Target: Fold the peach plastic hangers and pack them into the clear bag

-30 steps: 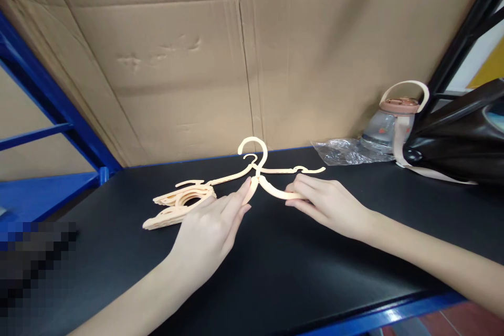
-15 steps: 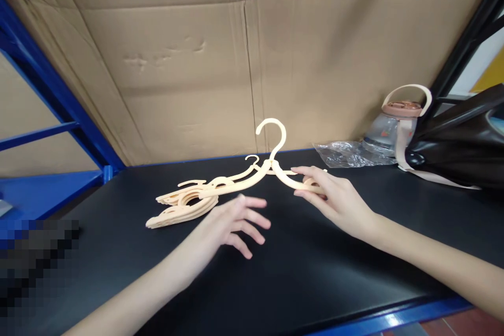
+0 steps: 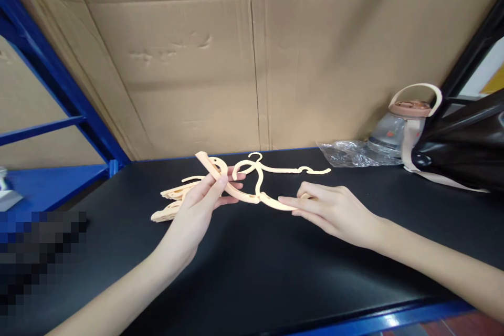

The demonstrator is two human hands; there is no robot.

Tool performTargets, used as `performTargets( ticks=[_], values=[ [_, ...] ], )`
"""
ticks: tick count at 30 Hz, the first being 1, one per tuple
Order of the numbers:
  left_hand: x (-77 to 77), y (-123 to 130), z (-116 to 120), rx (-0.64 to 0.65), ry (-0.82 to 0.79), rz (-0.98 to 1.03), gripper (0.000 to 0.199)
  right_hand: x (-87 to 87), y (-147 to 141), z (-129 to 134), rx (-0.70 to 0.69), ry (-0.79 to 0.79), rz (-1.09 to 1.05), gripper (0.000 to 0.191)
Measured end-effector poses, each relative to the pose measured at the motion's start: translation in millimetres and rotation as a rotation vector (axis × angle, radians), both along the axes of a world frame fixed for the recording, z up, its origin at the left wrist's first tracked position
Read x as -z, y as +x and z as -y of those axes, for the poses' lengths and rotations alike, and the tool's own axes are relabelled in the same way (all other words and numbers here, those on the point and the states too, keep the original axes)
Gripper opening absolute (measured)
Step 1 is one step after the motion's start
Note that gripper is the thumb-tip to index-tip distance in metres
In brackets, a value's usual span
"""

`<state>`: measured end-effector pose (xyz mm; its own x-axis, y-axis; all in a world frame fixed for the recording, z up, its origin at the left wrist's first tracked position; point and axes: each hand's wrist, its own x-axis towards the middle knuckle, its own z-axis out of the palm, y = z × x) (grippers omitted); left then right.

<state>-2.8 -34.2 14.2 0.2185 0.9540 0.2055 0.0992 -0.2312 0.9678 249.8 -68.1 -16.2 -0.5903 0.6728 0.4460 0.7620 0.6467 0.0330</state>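
Between my two hands is a cream plastic clothes hanger (image 3: pixel 246 197), tilted, with its hook rising from the middle joint. My left hand (image 3: pixel 202 197) grips its left arm, thumb on top and fingers behind. The right arm of the hanger is pinched in my right hand (image 3: pixel 331 210), which hides its end. Behind it, a second hanger (image 3: pixel 281 169) lies spread out on the black table, partly covered by the held one. To the left, several folded hangers (image 3: pixel 167 214) lie stacked, partly hidden by my left hand.
At the back right stands a clear bottle (image 3: pixel 388 134) with a pink lid and strap, beside a crumpled plastic bag (image 3: pixel 342 153) and a shiny black object (image 3: pixel 464 142). Cardboard (image 3: pixel 189 73) walls the back. A blue metal frame (image 3: pixel 71 92) rises at the left.
My left hand, open and apart before, has closed on the hanger's left arm. The held hanger has come lower and tilted, its hook now leaning toward the left. My right hand keeps its hold.
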Motion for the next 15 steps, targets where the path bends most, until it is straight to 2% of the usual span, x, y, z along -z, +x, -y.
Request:
performTargets(
  ticks=[3, 6, 8, 12, 15],
  values=[
    [0.6, 2.4, 1.3, 0.030, 0.056, -0.047, 0.030, -0.3, -2.1, 1.9, -0.040, -0.033, 0.033, 0.034],
    [1.5, 3.2, 2.4, 0.034, 0.098, -0.133, 0.027, -2.6, -1.5, 1.9, -0.063, -0.117, -0.030, 0.033],
    [1.0, 4.5, 2.4, 0.044, 0.104, -0.159, 0.026, -7.5, 1.4, 0.5, -0.061, -0.238, -0.175, 0.035],
    [-1.8, 13.1, -0.5, 0.103, 0.060, -0.150, 0.026, -23.0, 8.5, -5.2, -0.051, -0.536, -0.594, 0.051],
    [-1.5, 23.9, -3.9, 0.185, 0.035, -0.138, 0.025, -31.4, 7.7, -10.7, -0.037, -0.650, -0.868, 0.050]
  ],
)
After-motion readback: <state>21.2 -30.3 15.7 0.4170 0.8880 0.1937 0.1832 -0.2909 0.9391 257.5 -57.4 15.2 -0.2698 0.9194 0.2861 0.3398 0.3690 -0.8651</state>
